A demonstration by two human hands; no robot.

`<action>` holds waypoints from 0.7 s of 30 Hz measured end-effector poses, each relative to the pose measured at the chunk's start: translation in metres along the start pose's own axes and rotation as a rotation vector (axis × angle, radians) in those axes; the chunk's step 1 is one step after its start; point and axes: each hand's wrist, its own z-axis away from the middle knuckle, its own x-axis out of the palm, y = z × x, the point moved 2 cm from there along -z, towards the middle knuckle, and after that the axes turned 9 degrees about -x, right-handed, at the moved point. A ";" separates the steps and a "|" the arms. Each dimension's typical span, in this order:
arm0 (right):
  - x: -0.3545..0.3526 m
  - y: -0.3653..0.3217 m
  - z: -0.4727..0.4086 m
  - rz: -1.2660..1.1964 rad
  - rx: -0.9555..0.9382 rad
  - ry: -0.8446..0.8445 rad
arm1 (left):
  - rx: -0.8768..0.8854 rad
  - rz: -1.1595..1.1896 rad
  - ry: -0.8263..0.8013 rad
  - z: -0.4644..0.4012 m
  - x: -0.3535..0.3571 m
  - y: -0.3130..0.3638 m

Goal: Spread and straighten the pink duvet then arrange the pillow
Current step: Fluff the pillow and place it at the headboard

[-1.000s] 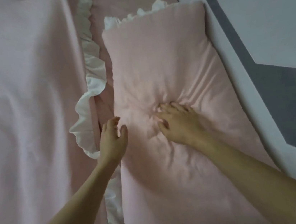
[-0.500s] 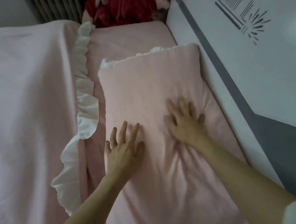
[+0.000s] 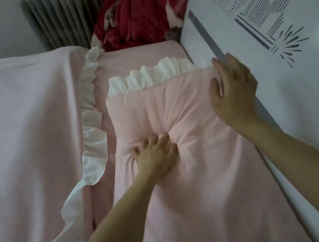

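A long pink pillow with a white frill along its far end lies on the bed beside the headboard. My left hand presses into its middle with bent fingers, making a dent and creases. My right hand is at the pillow's far right corner, next to the headboard, fingers loosely spread; I cannot see whether it touches the fabric. The pink duvet lies spread over the left of the bed, its white ruffled edge running alongside the pillow.
A white headboard with grey line art stands close along the pillow's right side. A pink sheet shows beyond the pillow. A red plush blanket and a grey radiator lie past the bed's far end.
My right hand has lifted off the pillow's middle and moved to its far right corner. My left hand has shifted right to the middle and now digs in with bent fingers.
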 end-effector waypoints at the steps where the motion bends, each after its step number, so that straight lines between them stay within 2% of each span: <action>1: 0.009 0.001 0.002 0.030 -0.011 -0.039 | 0.037 -0.048 0.152 -0.006 -0.017 -0.002; 2: 0.028 0.004 0.015 0.023 0.000 -0.233 | 0.052 -0.070 0.366 -0.015 -0.037 -0.002; 4: 0.075 0.017 0.068 0.034 0.062 -0.906 | 0.068 -0.004 0.723 -0.031 -0.071 0.001; 5: 0.088 0.025 0.084 0.074 0.060 -1.119 | 0.076 0.027 0.810 -0.038 -0.082 0.002; 6: 0.093 0.031 0.083 0.084 0.022 -1.196 | 0.078 0.039 0.825 -0.044 -0.088 0.005; 7: 0.094 0.033 0.065 0.090 -0.019 -1.169 | 0.073 0.056 0.756 -0.052 -0.088 0.009; 8: 0.091 0.031 0.041 0.111 -0.050 -1.070 | 0.048 0.055 0.592 -0.056 -0.076 0.012; 10: 0.069 0.021 -0.020 0.167 -0.031 -0.690 | -0.003 0.029 0.090 -0.054 -0.024 0.013; 11: 0.059 0.012 -0.042 0.169 -0.036 -0.486 | -0.015 -0.014 -0.083 -0.052 -0.005 0.008; 12: 0.054 0.003 -0.053 0.159 -0.074 -0.318 | -0.016 -0.026 -0.164 -0.054 -0.005 0.003; 13: 0.057 -0.003 -0.054 0.152 -0.103 -0.227 | 0.003 -0.026 -0.160 -0.065 -0.018 0.002; 14: 0.067 -0.005 -0.044 0.149 -0.110 -0.269 | 0.043 -0.049 -0.081 -0.074 -0.037 0.001; 15: 0.085 -0.003 -0.025 0.118 -0.092 -0.427 | 0.082 -0.086 0.106 -0.086 -0.060 0.002; 17: 0.124 0.018 0.021 0.068 0.020 -0.905 | 0.124 -0.019 0.687 -0.092 -0.104 0.012; 18: 0.137 0.031 0.031 0.055 0.052 -1.040 | 0.145 0.057 0.856 -0.090 -0.110 0.018; 19: 0.145 0.038 0.023 0.042 0.065 -1.094 | 0.171 0.099 0.899 -0.090 -0.107 0.023; 20: 0.146 0.038 0.006 0.048 0.034 -1.085 | 0.157 0.113 0.772 -0.089 -0.091 0.026; 21: 0.140 0.032 -0.016 0.056 -0.016 -1.006 | 0.114 0.104 0.550 -0.089 -0.066 0.027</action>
